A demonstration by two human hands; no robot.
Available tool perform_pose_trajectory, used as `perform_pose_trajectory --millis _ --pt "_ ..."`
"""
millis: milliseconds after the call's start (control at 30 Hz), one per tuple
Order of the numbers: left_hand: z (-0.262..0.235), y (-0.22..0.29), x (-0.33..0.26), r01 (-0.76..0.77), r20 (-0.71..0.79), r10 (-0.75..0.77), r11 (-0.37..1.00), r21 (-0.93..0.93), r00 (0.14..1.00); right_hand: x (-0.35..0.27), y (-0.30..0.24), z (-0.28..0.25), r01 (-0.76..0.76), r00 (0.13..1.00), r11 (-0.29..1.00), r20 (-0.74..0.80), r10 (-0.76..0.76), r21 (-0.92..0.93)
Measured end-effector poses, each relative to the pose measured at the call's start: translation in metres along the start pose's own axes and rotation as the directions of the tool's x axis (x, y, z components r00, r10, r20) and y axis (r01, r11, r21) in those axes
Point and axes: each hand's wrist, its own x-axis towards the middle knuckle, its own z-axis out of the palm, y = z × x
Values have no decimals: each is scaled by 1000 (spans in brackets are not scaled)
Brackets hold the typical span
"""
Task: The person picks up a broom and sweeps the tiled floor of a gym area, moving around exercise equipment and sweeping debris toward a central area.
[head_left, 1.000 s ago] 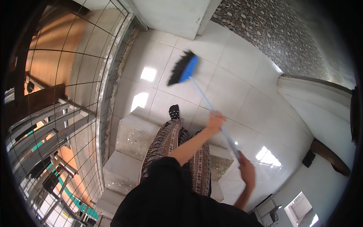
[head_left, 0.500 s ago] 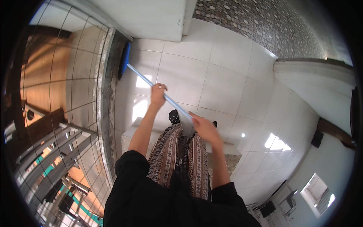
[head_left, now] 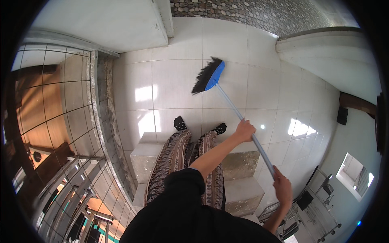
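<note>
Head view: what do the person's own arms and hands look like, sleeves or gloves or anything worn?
Both hands are bare: no gloves, and no rings or watch that I can make out on the left hand or the right hand. The forearms are uncovered. A black sleeve ends near the left elbow, with a thin light blue edge at its cuff.

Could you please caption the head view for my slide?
Both hands, left and right, grip a blue broom over white tiles.

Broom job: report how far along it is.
Done: no debris shows on the white floor tiles; fine dust cannot be judged. In hand: left hand and right hand grip the blue broom, bristles near the tiles ahead. Left: no gathered pile shows yet.
</note>
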Motion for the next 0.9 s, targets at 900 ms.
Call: perform_pose_trajectory --millis 900 --pt "103 116 15 74 -5 -81 927 -367 997 11 131 -55 118 993 944 20 -117 -309"
